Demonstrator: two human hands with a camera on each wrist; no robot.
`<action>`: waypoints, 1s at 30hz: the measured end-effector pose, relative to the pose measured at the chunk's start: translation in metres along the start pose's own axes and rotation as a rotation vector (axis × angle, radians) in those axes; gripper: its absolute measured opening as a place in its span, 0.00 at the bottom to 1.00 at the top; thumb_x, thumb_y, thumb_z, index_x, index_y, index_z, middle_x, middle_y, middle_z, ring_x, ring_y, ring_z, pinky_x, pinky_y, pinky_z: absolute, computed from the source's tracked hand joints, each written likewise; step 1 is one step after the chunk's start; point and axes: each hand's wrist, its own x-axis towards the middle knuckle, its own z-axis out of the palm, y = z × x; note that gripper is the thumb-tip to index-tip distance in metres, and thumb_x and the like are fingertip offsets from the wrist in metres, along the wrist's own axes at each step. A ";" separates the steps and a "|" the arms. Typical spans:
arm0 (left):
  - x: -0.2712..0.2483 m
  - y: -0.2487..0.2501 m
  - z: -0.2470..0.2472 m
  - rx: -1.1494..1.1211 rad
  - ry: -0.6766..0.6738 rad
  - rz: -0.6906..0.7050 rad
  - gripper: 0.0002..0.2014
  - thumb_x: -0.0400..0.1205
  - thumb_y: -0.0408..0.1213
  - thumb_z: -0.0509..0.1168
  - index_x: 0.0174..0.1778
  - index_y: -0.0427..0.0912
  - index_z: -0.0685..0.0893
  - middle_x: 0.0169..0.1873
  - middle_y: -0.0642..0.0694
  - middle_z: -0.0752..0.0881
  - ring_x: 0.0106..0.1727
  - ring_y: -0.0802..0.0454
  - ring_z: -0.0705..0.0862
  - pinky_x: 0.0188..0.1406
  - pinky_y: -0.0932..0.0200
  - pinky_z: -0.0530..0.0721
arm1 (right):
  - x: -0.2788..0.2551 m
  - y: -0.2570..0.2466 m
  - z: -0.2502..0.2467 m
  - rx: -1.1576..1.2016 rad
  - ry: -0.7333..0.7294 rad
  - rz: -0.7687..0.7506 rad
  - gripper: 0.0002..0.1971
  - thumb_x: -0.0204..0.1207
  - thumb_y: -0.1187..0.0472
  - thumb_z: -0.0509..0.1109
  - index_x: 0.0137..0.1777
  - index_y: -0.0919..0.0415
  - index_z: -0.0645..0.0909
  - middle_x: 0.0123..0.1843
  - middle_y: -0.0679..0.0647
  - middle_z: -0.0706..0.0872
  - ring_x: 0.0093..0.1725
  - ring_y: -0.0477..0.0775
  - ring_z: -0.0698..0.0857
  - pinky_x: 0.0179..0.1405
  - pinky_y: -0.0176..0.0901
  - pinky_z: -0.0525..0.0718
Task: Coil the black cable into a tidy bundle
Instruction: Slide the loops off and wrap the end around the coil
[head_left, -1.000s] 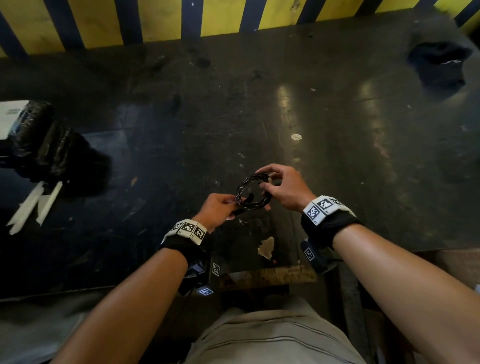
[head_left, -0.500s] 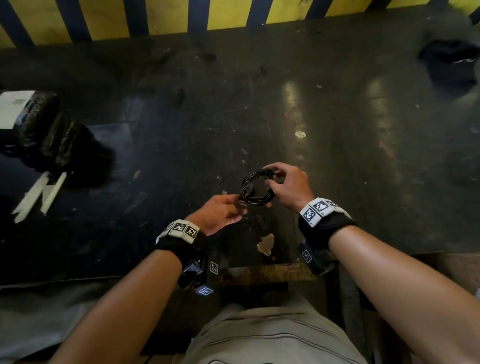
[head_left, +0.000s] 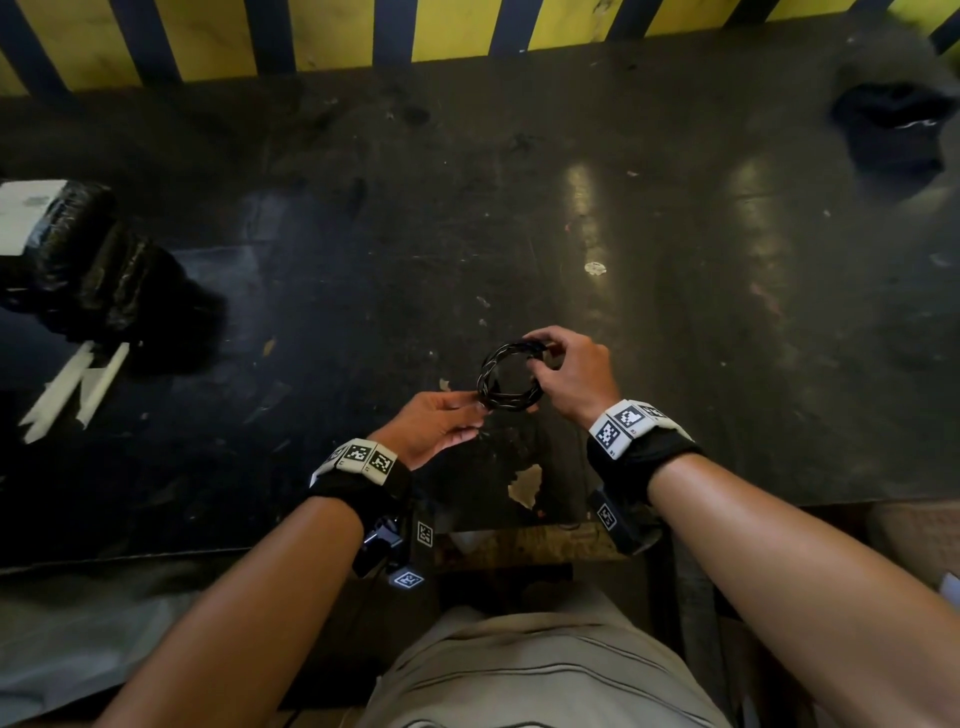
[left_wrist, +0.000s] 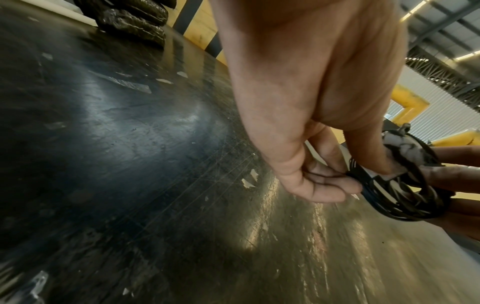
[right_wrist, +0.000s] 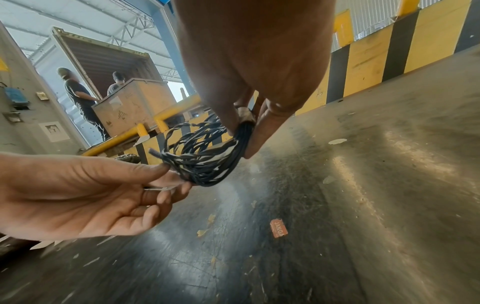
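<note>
The black cable (head_left: 506, 404) is wound into a small ring of several twisted turns, held just above the dark table (head_left: 363, 234). My right hand (head_left: 540, 358) pinches the ring's far right side between thumb and fingers, where a pale wrap sits on the strands (right_wrist: 245, 115). My left hand (head_left: 475, 415) lies palm up on the near left and pinches the ring's near edge with thumb and fingertips (right_wrist: 166, 167). In the left wrist view the coil (left_wrist: 405, 205) hangs beyond my curled left fingers (left_wrist: 324, 185). A short cable end (right_wrist: 155, 153) sticks out of the coil.
A black wrapped bundle (head_left: 88, 260) and white strips (head_left: 72, 389) lie at the left. A dark object (head_left: 888, 130) sits at the far right. A yellow-and-black striped barrier (head_left: 363, 31) borders the back. Two people stand by a wooden crate (right_wrist: 130, 107) beyond the table.
My left hand has gone from a closed grip on the coil's near side to a palm-up fingertip pinch. The right hand has kept its hold on the coil.
</note>
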 end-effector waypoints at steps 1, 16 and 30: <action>0.000 0.000 0.000 0.005 -0.003 0.002 0.14 0.82 0.31 0.68 0.64 0.38 0.86 0.59 0.46 0.90 0.60 0.52 0.86 0.64 0.55 0.83 | 0.000 0.000 -0.001 -0.003 -0.002 0.001 0.13 0.75 0.64 0.76 0.59 0.51 0.89 0.52 0.50 0.92 0.49 0.48 0.88 0.36 0.15 0.75; -0.008 -0.011 -0.005 0.049 -0.076 -0.021 0.19 0.76 0.42 0.71 0.63 0.43 0.87 0.60 0.44 0.88 0.69 0.46 0.82 0.66 0.51 0.80 | -0.006 0.007 -0.009 0.113 -0.112 0.075 0.16 0.75 0.66 0.77 0.63 0.58 0.88 0.54 0.55 0.89 0.42 0.37 0.83 0.24 0.18 0.78; -0.012 -0.016 -0.009 -0.051 -0.041 -0.077 0.15 0.74 0.42 0.75 0.55 0.43 0.89 0.46 0.47 0.88 0.54 0.50 0.85 0.62 0.50 0.81 | -0.020 0.001 0.007 0.111 -0.067 0.108 0.14 0.72 0.62 0.79 0.58 0.51 0.89 0.48 0.46 0.91 0.47 0.51 0.93 0.56 0.52 0.91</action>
